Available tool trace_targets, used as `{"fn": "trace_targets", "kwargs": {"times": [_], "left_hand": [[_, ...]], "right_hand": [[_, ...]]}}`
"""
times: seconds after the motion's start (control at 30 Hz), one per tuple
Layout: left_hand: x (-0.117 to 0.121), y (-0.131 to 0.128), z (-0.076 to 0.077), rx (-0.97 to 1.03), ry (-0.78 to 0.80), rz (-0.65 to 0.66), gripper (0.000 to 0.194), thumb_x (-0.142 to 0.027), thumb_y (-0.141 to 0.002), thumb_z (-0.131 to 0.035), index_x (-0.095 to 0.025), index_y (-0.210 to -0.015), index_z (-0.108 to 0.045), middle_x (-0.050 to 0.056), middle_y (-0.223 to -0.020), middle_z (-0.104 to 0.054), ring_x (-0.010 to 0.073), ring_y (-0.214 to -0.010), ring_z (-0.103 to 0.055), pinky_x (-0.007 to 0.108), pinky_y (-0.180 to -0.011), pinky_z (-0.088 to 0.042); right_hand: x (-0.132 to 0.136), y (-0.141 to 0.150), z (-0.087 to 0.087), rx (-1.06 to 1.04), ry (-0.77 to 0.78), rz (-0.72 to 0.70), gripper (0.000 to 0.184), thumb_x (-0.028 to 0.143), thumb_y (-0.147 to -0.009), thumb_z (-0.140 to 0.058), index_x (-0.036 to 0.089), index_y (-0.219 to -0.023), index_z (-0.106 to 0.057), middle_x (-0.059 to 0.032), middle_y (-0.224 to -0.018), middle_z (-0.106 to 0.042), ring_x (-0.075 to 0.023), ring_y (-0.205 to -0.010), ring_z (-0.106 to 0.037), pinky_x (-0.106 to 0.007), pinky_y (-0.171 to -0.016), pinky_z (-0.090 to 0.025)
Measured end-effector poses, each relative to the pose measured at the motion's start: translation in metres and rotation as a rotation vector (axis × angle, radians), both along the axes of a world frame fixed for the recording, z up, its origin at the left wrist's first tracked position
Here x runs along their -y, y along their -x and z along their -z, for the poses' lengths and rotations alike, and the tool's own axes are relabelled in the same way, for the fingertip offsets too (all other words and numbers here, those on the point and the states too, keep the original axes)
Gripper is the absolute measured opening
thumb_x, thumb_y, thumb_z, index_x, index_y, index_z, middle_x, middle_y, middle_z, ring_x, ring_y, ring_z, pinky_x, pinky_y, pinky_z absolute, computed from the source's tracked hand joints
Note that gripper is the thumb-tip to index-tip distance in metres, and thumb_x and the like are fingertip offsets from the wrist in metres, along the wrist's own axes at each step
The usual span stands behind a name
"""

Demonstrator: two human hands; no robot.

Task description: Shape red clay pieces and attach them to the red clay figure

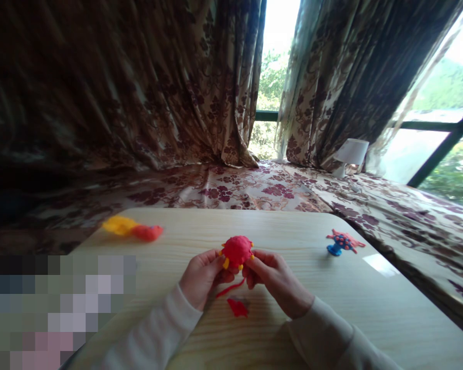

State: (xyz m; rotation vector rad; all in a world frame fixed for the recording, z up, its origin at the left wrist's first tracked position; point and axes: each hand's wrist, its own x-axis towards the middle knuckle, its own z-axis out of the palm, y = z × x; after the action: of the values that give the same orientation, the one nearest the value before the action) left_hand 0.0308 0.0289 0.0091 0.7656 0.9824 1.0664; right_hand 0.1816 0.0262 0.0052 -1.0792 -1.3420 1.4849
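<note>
- The red toy (238, 250), round with yellow bits along its edge, is held up over the middle of the table (231, 221).
- The left hand (197, 277) pinches its left side; the right hand (281, 282) pinches its right side.
- Just below lie a thin red strip (230, 289) and a red scrap (238, 308).
- Far left: a yellow lump (119, 225) touching a red lump (148, 233).
- Far right: a blue-and-pink figure (344, 240).
- Beyond: a white lamp (353, 151).
</note>
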Motion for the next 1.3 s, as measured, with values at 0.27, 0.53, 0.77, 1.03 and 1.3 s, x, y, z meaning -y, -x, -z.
{"fn": "trace_targets", "kwargs": {"times": [0.27,0.53,0.77,1.03,1.3], "left_hand": [[-0.0002,0.0000,-0.0021,0.021,0.012,-0.008,0.050,-0.048,-0.029,-0.085,-0.011,-0.059,-0.069,0.003,-0.050,-0.066,0.0078,-0.045,-0.055,0.017,-0.047,-0.043],[0.0015,-0.0006,-0.0016,0.022,0.057,0.025,0.047,-0.041,-0.034,-0.087,-0.011,-0.064,-0.069,0.005,-0.055,-0.069,0.0095,-0.048,-0.058,0.020,-0.052,-0.046],[0.0001,0.0000,0.0020,0.044,0.084,0.072,0.043,-0.040,-0.038,-0.086,-0.009,-0.062,-0.068,0.005,-0.052,-0.066,0.0080,-0.045,-0.054,0.019,-0.048,-0.040],[0.0017,-0.0007,-0.0029,0.059,0.085,0.068,0.047,-0.041,-0.030,-0.087,-0.010,-0.061,-0.069,0.001,-0.049,-0.062,0.0064,-0.046,-0.050,0.019,-0.050,-0.038],[0.0024,-0.0019,-0.0019,0.059,0.093,0.103,0.051,-0.044,-0.030,-0.087,-0.011,-0.065,-0.069,0.000,-0.047,-0.059,0.0075,-0.045,-0.050,0.020,-0.049,-0.038]], "right_hand": [[0.0001,-0.0018,0.0055,0.079,-0.137,0.027,0.035,0.045,-0.079,-0.054,0.013,-0.063,-0.055,0.0022,-0.054,-0.050,-0.0075,-0.048,-0.043,-0.021,-0.047,-0.033],[-0.0005,-0.0009,0.0062,0.075,-0.084,0.011,0.046,0.059,-0.078,-0.050,0.015,-0.063,-0.051,0.0033,-0.051,-0.048,-0.0077,-0.045,-0.044,-0.021,-0.045,-0.034],[-0.0013,-0.0023,-0.0003,0.028,-0.029,-0.005,0.048,0.063,-0.070,-0.056,0.016,-0.059,-0.050,0.0033,-0.054,-0.049,-0.0067,-0.045,-0.044,-0.021,-0.045,-0.036],[-0.0007,-0.0014,-0.0006,0.012,0.060,0.009,0.043,0.056,-0.073,-0.054,0.016,-0.058,-0.048,0.0039,-0.052,-0.049,-0.0056,-0.042,-0.043,-0.020,-0.045,-0.035],[-0.0015,-0.0006,0.0016,-0.028,0.041,0.057,0.037,0.048,-0.070,-0.061,0.017,-0.056,-0.049,0.0041,-0.051,-0.047,-0.0072,-0.047,-0.043,-0.021,-0.048,-0.036]]}}
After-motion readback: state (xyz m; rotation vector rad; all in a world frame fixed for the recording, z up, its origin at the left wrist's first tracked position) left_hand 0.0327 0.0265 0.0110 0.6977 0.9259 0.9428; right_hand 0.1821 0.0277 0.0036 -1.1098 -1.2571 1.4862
